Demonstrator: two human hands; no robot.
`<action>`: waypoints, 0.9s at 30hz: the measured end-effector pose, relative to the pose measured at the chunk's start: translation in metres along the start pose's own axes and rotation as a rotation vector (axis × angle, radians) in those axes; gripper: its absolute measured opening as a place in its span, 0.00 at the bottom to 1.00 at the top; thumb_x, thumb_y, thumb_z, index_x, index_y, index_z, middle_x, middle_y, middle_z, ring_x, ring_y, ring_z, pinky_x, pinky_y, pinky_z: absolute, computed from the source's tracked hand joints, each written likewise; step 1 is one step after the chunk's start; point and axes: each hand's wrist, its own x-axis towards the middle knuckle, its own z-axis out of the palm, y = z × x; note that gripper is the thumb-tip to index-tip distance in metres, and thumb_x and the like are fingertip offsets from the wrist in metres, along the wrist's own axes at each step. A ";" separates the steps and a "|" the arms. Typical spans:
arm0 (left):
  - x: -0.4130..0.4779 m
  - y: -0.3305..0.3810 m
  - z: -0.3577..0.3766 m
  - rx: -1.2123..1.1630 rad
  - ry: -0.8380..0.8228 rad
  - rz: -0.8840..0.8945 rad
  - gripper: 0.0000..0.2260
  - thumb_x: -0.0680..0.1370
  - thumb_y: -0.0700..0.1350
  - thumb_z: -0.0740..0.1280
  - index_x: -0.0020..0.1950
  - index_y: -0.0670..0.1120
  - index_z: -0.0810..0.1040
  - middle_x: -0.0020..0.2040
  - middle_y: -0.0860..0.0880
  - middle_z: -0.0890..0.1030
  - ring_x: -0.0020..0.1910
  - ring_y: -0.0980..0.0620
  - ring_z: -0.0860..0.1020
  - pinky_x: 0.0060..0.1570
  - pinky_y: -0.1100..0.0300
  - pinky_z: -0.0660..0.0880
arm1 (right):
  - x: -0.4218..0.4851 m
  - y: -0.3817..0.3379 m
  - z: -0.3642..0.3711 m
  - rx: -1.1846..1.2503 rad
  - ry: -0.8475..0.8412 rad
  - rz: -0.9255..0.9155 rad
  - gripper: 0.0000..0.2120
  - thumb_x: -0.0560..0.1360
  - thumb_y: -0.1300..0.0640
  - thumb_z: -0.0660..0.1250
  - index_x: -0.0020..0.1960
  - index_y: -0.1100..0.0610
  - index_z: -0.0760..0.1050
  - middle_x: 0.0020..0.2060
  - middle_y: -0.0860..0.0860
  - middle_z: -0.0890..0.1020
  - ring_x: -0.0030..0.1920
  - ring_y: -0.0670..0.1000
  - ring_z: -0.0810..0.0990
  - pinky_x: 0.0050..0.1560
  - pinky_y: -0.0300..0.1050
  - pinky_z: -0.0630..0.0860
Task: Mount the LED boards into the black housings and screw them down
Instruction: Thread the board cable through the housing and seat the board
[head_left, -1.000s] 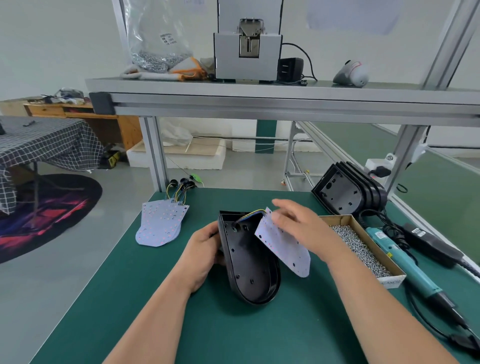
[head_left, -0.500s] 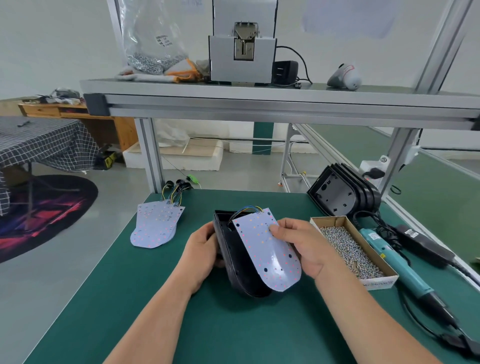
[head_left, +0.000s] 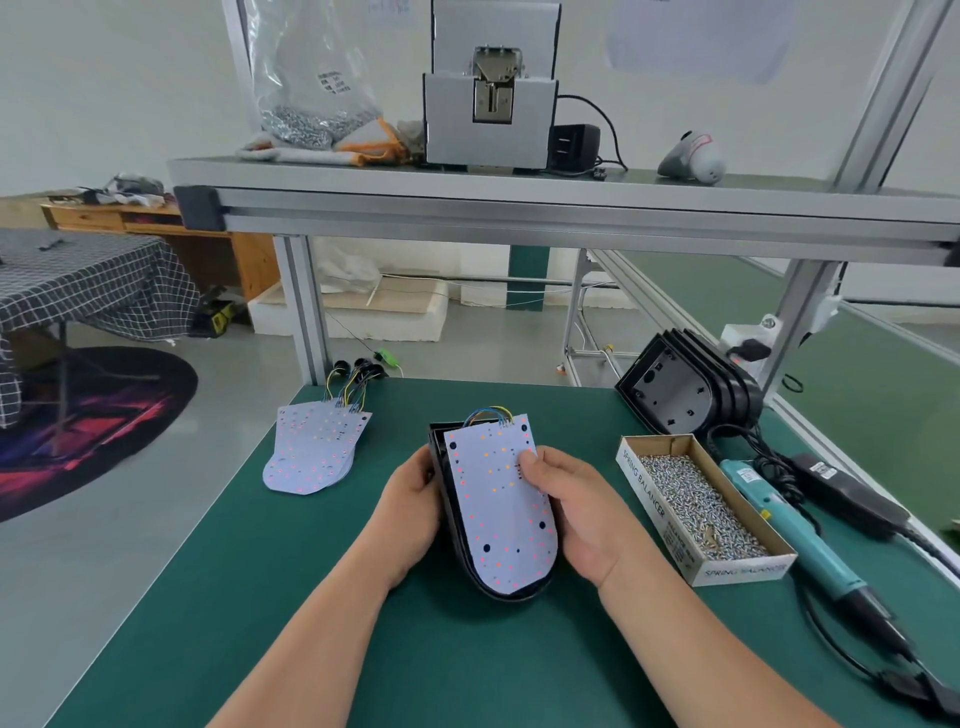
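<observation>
Left grip clasps housing — right grip, thumb on top, pinches LED board.

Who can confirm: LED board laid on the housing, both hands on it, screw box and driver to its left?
Not left: the head view shows the screw box and driver right of the housing. Rest holds: LED board laid on it, left hand and right hand holding.
</observation>
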 end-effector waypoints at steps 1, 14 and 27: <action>0.000 -0.001 0.002 -0.010 -0.003 0.006 0.13 0.86 0.37 0.62 0.61 0.52 0.82 0.55 0.52 0.88 0.52 0.53 0.86 0.49 0.60 0.82 | 0.000 -0.001 -0.001 -0.001 0.011 -0.005 0.07 0.75 0.52 0.75 0.43 0.55 0.84 0.50 0.59 0.87 0.45 0.56 0.85 0.47 0.48 0.82; 0.010 -0.014 0.005 0.287 0.109 0.041 0.19 0.84 0.46 0.68 0.76 0.56 0.76 0.57 0.56 0.78 0.41 0.62 0.82 0.44 0.62 0.83 | -0.003 -0.034 -0.037 0.077 0.253 -0.102 0.07 0.77 0.57 0.72 0.49 0.61 0.78 0.48 0.59 0.86 0.42 0.56 0.85 0.45 0.49 0.81; 0.002 -0.011 0.015 0.279 -0.023 0.039 0.09 0.83 0.43 0.69 0.46 0.56 0.79 0.37 0.56 0.81 0.36 0.53 0.74 0.34 0.59 0.69 | -0.008 -0.017 -0.031 0.093 0.379 -0.130 0.05 0.81 0.59 0.70 0.47 0.58 0.79 0.46 0.56 0.88 0.41 0.54 0.86 0.44 0.49 0.82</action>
